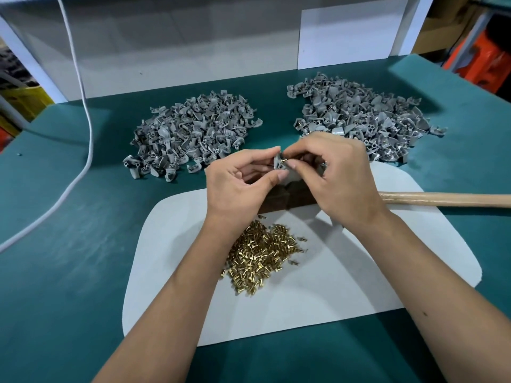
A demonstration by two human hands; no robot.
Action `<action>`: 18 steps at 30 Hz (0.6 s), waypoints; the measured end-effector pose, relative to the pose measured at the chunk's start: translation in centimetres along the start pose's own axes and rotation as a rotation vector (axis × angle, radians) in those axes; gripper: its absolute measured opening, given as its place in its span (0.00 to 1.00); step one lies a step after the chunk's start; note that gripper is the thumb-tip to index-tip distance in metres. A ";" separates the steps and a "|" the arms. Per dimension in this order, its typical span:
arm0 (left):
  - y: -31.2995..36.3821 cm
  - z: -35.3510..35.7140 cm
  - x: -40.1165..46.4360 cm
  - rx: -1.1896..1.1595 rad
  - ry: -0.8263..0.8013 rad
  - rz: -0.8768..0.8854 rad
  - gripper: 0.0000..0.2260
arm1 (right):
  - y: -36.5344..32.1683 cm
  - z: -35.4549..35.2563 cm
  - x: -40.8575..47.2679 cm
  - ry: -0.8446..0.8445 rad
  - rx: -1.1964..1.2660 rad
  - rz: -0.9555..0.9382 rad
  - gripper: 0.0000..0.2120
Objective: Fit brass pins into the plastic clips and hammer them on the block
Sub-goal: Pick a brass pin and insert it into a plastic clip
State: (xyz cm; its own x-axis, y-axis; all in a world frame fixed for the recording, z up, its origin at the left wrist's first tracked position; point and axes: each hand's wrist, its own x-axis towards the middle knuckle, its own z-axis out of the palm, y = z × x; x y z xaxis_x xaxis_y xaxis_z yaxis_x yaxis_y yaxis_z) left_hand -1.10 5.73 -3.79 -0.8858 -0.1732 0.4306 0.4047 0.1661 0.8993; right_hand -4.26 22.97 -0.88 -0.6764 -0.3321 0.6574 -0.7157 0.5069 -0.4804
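Nearest, a heap of small shiny brass pins (258, 258) sits on the white rounded mat (345, 286). Above it, over the dark brown block (284, 200), the left hand (237, 183) pinches a small grey plastic clip (277, 163) between thumb and curled fingers. The right hand (337, 175) pinches a brass pin (286, 161) at the clip's face, fingertips tight. A wooden handle (442, 199) lies right. Farther off, two piles of grey clips: left pile (193, 136), right pile (365, 114), on the green tabletop (69, 244).
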 end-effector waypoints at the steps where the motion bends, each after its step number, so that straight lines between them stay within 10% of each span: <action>1: 0.0 0.0 0.1 -0.006 -0.004 0.000 0.17 | 0.0 0.0 0.0 0.018 0.000 -0.016 0.04; 18: 0.3 -1.3 0.7 -0.198 -0.140 -0.085 0.12 | -0.7 0.3 -0.2 -0.054 0.089 0.035 0.02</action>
State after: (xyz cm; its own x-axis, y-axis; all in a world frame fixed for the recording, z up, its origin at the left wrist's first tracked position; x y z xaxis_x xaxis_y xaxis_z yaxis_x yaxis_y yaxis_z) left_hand -1.30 4.39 -3.15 -0.9358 -0.0403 0.3501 0.3516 -0.0389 0.9353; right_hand -3.73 22.47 -0.83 -0.7078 -0.3589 0.6085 -0.7026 0.4472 -0.5535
